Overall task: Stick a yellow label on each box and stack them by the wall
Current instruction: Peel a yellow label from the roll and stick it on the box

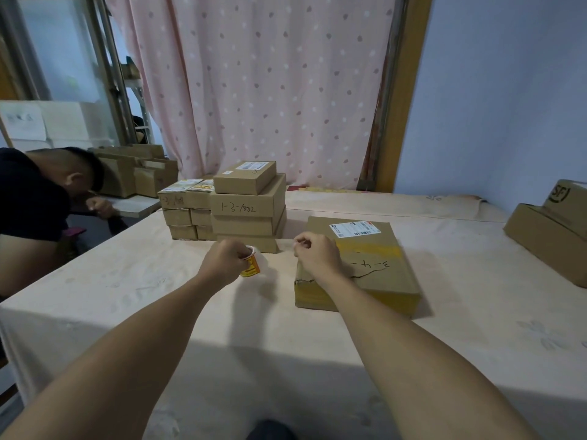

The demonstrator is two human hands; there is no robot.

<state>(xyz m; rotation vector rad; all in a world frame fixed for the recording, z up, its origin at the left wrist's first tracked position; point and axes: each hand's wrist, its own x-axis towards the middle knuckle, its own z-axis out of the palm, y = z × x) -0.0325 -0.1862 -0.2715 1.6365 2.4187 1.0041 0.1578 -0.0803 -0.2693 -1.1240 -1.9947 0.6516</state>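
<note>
The left hand [227,258] is curled round a roll of yellow labels [251,266], lifted just off the counter [158,296], probably so the other hand can draw a label from it; the roll's open core tilts up and away from the person. The right hand [316,254] hovers close beside it over the near-left part of the flat box [381,281], fingers curled and thumb against forefinger; whether a label sits in that pinch I cannot tell. The box lies flat in front of the person, within easy reach for labelling; its long axis seems to run away from the person toward the curtain [270,90], and its handwriting reads upside down from here, with the white shipping slip at the far-right corner. Beyond the hands a stack of boxes [247,208] stands toward the curtain; more boxes [549,230] sit by the blue wall [492,90] to the right.
</note>
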